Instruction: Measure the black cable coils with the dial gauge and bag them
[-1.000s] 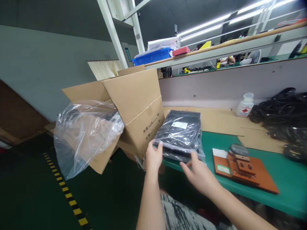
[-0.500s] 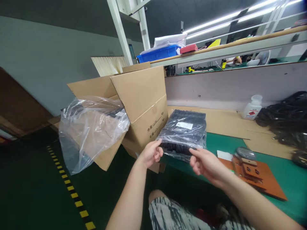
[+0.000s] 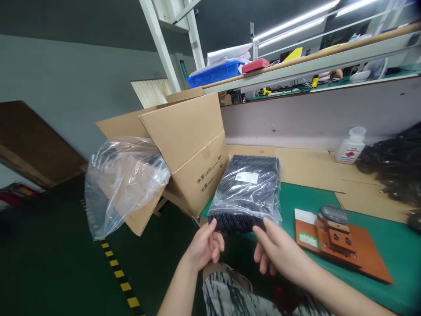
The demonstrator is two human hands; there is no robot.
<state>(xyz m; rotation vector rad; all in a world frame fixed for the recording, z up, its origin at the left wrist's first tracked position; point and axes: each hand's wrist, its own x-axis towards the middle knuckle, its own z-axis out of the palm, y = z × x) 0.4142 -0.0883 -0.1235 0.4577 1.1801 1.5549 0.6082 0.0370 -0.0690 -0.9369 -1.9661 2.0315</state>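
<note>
A clear plastic bag (image 3: 259,193) packed with thin black pieces lies in front of me, a white label (image 3: 246,177) on its top. The black contents (image 3: 235,222) show as a ridged row along the near edge; their exact kind cannot be made out. My left hand (image 3: 205,245) pinches the near left corner of the bag, its other fingers curled. At the near right part of the same edge, my right hand (image 3: 279,248) holds on with thumb and index finger, the remaining fingers loosely bent below. The undersides of both grips are hidden.
An open cardboard box (image 3: 187,153) stands left of the bag, a clear plastic liner (image 3: 125,184) hanging out. To the right lie an orange fixture with a round gauge (image 3: 333,213), a white bottle (image 3: 351,145) and black cables (image 3: 394,162). A shelf (image 3: 296,70) runs above.
The bag has come nearer to me, its near edge sliding toward my body with both hands at it. My right hand's fingers are less curled. The view has shifted slightly.
</note>
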